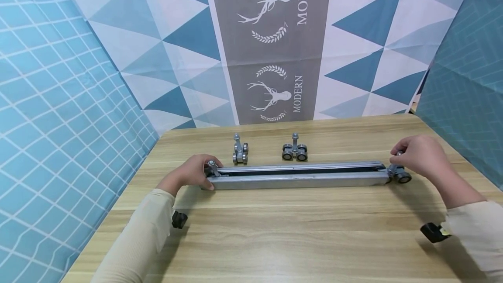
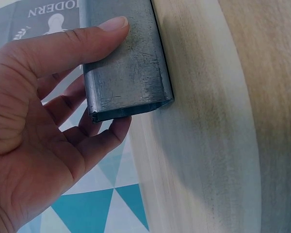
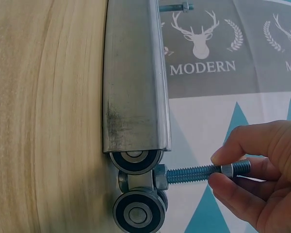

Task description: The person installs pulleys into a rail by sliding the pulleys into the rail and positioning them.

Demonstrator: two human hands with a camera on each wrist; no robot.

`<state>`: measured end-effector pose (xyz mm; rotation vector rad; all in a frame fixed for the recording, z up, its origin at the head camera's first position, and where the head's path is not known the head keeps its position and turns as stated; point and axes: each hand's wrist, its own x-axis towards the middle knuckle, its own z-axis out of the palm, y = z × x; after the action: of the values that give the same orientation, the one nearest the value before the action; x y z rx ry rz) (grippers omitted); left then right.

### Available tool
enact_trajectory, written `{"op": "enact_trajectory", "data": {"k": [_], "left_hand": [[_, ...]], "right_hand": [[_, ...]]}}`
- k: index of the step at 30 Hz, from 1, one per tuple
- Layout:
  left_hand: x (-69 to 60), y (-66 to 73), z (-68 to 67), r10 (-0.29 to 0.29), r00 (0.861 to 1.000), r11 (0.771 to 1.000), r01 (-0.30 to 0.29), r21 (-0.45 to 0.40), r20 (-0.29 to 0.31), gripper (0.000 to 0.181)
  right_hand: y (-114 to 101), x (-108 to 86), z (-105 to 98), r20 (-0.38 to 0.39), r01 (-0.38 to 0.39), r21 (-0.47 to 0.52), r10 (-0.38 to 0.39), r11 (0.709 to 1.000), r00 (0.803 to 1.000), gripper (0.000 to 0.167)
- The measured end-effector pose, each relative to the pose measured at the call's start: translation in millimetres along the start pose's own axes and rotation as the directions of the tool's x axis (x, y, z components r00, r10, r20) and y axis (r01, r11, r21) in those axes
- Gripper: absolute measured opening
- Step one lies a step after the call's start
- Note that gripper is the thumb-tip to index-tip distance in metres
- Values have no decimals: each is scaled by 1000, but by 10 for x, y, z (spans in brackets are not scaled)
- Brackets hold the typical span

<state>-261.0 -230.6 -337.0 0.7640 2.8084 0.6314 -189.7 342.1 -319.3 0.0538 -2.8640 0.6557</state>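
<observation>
A grey metal channel rail (image 1: pixel 298 180) lies across the wooden table, slot upward. My left hand (image 1: pixel 194 171) grips its left end, thumb on the near side wall (image 2: pixel 128 73) and fingers around the far side. One bolt with a nut (image 1: pixel 213 167) stands up from the slot near that hand. At the right end, my right hand (image 1: pixel 424 156) pinches the threaded bolt (image 3: pixel 191 174) of a roller carriage. One wheel pair of this carriage is partly inside the rail's end; the other wheels (image 3: pixel 137 213) are outside.
Behind the rail, two more roller carriages stand on the table (image 1: pixel 275 239), one left of centre (image 1: pixel 240 154) and one near the middle (image 1: pixel 294 150), bolts upward. Patterned cloth hangs behind the table and at both sides.
</observation>
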Motion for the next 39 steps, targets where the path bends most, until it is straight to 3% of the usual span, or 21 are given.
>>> {"op": "enact_trajectory", "data": {"k": [39], "left_hand": [[10, -33, 18, 0, 1000, 1000, 0, 11, -7, 61]], "right_hand": [[-265, 39, 118, 72, 83, 13, -84, 996, 994, 10]]}}
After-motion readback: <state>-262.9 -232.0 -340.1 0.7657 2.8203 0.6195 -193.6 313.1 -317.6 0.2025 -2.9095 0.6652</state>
